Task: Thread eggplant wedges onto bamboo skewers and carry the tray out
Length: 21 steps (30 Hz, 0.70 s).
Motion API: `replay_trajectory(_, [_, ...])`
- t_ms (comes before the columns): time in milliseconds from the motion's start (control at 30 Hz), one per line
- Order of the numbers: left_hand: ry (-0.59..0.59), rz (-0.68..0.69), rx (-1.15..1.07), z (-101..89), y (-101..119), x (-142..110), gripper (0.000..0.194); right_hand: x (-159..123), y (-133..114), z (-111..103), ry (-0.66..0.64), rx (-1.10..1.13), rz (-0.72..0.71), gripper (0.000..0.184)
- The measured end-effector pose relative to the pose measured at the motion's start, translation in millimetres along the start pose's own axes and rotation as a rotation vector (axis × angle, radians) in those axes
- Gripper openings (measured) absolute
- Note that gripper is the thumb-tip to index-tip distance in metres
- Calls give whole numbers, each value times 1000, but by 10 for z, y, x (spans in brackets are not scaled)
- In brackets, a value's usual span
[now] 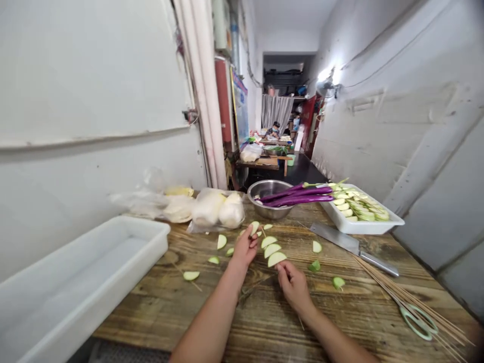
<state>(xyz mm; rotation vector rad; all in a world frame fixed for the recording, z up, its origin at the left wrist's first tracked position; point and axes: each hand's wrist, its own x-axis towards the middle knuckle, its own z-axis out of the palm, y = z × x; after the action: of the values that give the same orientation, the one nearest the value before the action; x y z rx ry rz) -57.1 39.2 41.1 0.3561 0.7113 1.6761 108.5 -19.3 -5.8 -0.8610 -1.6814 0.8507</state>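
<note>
My right hand [293, 287] is closed around a thin wooden skewer, whose lower end shows below the palm. Threaded on it in a row are several pale green half-moon vegetable slices [271, 250]. Just to the left, my left hand [246, 247] pinches another half-moon slice [254, 227] between thumb and fingers, close to the skewer's upper end. Loose slices lie around both hands: one cut slice [191, 276] at the left, a slice [316, 246] at the right, and a green end piece [338, 283] nearer the table edge.
A white tub [155, 227] stands left. Plastic bags of pale contents [217, 209] and a steel bowl [270, 210] with purple eggplants [295, 196] stand behind. Right are a white tray [365, 228] of skewered slices, a cleaver [340, 238], skewers [416, 302] and scissors [419, 322]. A person sits far back.
</note>
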Motion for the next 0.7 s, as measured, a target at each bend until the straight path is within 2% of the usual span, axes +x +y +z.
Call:
replay_trajectory(133, [108, -84, -87, -44, 1, 62, 10, -17, 23, 32, -110, -29, 25, 26])
replay_trajectory(233, [119, -95, -153, -56, 29, 64, 11, -37, 10, 40, -155, -51, 30, 26])
replay_trajectory(533, [159, -149, -220, -86, 11, 83, 10, -28, 0, 14, -155, -56, 93, 28])
replay_trajectory(700, [194, -144, -217, -102, 15, 89, 11, -31, -21, 11, -159, -73, 78, 28])
